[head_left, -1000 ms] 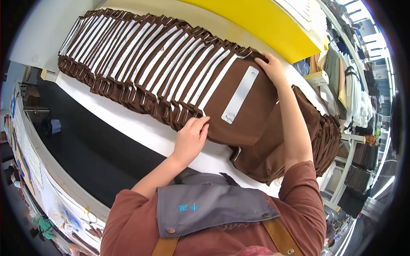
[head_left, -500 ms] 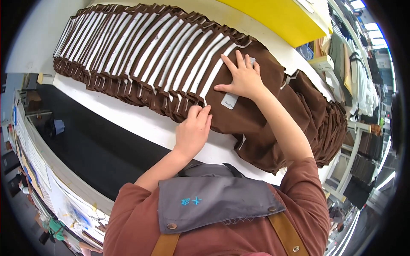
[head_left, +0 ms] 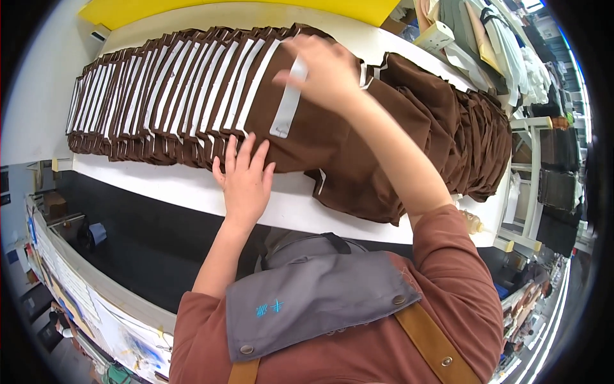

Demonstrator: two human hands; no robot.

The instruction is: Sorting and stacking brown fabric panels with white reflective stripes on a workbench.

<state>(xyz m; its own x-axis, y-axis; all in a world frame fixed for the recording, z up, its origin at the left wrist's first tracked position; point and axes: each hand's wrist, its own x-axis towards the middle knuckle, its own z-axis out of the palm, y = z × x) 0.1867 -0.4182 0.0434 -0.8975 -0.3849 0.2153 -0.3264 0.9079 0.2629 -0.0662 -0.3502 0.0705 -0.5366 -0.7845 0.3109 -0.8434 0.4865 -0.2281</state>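
Note:
A long row of overlapping brown fabric pieces with white strips (head_left: 185, 86) lies across the table. On the top brown piece (head_left: 313, 131) rests a pale strip (head_left: 286, 109) with a small dark mark at its lower end. My left hand (head_left: 245, 182) has its fingers spread, the tips touching the near edge of the fabric just left of that strip. Over the strip's far end is my right hand (head_left: 326, 73), blurred, its thumb apart from the fingers. Whether it touches the cloth is hard to tell. Bunched brown cloth (head_left: 435, 128) continues to the right, under my right forearm.
Beneath the cloth is a white table (head_left: 291, 201), with a long black surface (head_left: 160, 217) on its near side. A yellow panel (head_left: 249, 14) borders the far side. At the right stand a white frame (head_left: 534, 173) and hanging fabrics (head_left: 505, 48). A small bottle (head_left: 472, 222) sits near my right elbow.
My left hand has gone from pinching a fabric edge to lying with fingers spread. The right hand has lifted from flat on the cloth toward the far edge. The whole view has shifted.

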